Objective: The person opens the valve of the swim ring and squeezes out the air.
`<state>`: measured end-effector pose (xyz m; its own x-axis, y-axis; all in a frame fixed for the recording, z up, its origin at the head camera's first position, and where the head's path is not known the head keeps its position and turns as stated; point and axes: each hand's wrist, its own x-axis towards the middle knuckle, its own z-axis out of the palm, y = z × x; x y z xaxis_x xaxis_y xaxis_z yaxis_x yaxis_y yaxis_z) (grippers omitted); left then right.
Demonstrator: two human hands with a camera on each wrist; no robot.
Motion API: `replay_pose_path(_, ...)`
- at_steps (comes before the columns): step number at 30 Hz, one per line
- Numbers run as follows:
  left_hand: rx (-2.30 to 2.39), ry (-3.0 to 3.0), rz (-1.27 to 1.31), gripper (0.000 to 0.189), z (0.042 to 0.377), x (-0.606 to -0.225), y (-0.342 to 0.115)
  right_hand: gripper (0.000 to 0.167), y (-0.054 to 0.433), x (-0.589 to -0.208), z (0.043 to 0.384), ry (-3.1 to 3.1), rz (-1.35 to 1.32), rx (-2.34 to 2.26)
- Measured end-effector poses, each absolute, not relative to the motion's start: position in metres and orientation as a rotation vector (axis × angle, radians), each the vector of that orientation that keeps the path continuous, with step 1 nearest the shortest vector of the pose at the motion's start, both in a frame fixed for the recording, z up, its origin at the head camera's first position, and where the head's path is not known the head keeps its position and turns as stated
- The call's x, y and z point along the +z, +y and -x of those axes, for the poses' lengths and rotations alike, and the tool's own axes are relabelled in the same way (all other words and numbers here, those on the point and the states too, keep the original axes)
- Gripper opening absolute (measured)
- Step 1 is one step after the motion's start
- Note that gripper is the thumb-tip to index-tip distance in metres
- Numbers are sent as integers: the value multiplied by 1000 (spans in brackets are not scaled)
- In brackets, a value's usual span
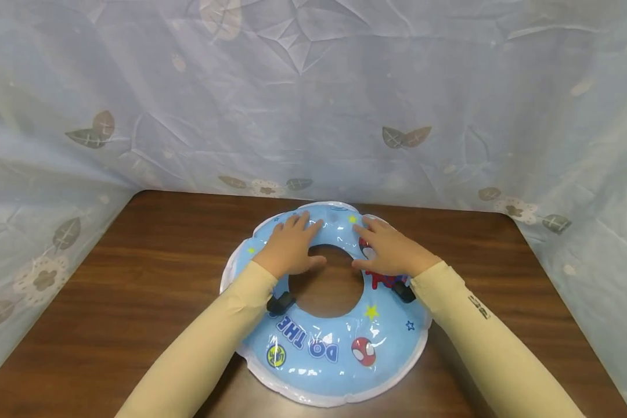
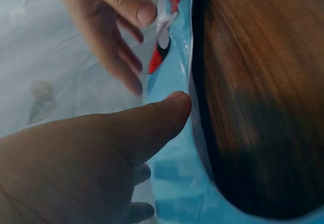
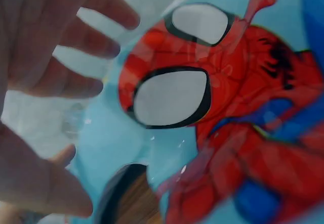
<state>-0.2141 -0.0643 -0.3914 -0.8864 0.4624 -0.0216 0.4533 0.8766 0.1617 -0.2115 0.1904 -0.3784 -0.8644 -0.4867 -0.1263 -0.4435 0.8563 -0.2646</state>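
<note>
An inflated light-blue swim ring (image 1: 324, 371) with a white rim and cartoon prints lies flat on the brown wooden table. My left hand (image 1: 291, 247) is over the ring's far left part, fingers spread and thumb toward the hole. Across the hole, my right hand (image 1: 389, 249) is over the far right part with its fingers spread. In the right wrist view, a red and blue masked figure (image 3: 172, 72) printed on the ring shows beside that hand. Whether the fingertips press on the vinyl or hover just above it, I cannot tell.
The dark wooden table (image 1: 162, 261) extends to both sides of the ring. A pale fabric sheet (image 1: 313, 104) with leaf and flower prints hangs behind the table and along both sides. A small black device (image 1: 280, 303) sits at the left wrist, another (image 1: 403, 292) at the right.
</note>
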Motion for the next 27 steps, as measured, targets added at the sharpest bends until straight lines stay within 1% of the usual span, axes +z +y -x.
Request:
replay_pose_path(4, 129, 2903, -658, 88, 221, -395, -52, 89, 182, -381, 223, 2754, 692, -244)
replay_pose_path(8, 80, 2859, -609, 87, 223, -399, -46, 87, 181, -383, 227, 2673, 613, -215)
replay_pose_path(14, 78, 2825, -585, 87, 226, -400, -42, 87, 181, -383, 233, 2577, 581, -223)
replay_pose_path(21, 53, 2880, -613, 82, 239, -398, -45, 86, 180, -376, 244, 2644, 686, -194)
replay_pose_path(27, 79, 2899, -632, 90, 251, -402, -45, 88, 173, -375, 254, 2643, 744, -161)
